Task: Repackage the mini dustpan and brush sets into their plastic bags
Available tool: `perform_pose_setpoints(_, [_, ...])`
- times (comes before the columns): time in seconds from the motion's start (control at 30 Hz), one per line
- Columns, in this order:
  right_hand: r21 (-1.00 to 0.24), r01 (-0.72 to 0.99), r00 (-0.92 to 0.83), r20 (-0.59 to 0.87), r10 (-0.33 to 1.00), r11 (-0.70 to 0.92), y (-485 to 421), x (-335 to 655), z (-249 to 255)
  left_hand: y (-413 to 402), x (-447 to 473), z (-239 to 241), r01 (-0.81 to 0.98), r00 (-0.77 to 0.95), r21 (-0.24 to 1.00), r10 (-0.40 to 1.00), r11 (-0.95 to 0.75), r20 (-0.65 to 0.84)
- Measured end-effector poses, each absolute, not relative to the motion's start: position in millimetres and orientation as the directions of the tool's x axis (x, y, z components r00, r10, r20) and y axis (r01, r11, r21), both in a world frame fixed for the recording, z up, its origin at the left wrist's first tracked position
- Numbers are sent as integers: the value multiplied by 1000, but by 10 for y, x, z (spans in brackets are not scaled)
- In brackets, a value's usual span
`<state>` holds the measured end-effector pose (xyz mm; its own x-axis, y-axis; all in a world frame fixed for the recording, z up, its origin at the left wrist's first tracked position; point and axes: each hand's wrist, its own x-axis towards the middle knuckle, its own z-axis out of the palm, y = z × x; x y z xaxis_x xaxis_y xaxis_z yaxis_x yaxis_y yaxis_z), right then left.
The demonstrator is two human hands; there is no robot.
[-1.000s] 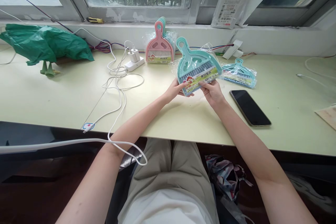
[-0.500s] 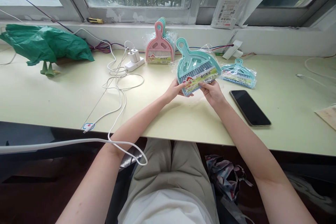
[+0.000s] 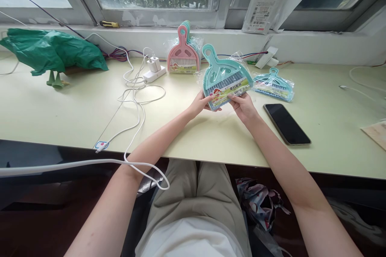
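Both hands grip a teal dustpan and brush set [image 3: 224,74] in a clear plastic wrapper, tilted with its handle up and to the left. My left hand [image 3: 201,104] closes on its lower left corner, thumb in front and fingers behind. At the lower edge, my right hand [image 3: 243,106] pinches the wrapper by the printed label; some of its fingers are hidden. Behind stands a row of wrapped dustpan sets with a pink one [image 3: 183,54] in front. Another wrapped set, light blue [image 3: 274,85], lies on the table to the right.
A black phone [image 3: 287,123] lies right of my right hand on the pale table [image 3: 196,140]. White cables [image 3: 137,104] run from a power strip [image 3: 155,73] over the table edge and across my left forearm. A green plastic bag [image 3: 54,50] sits at the left.
The held dustpan set has turned very slightly, its right side shifting a little left. Both hands keep their hold.
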<state>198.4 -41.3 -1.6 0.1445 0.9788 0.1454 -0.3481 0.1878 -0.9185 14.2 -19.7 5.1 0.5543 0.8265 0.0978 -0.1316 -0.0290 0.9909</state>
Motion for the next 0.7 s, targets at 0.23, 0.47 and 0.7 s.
perform_pose_setpoints(0.23, [-921, -343, 140, 143, 980, 183, -408, 1986, -27, -184, 138, 47, -139, 556, 990, 824, -30, 104])
perform_pose_setpoints(0.47, [-933, -351, 116, 42, 992, 81, -398, 2036, 1, -163, 107, 66, -161, 522, 987, 850, 18, 69])
perform_pose_setpoints(0.7, [-983, -165, 62, -91, 994, -80, -396, 2110, 34, 41, -91, 138, -211, 379, 972, 925, 107, -20])
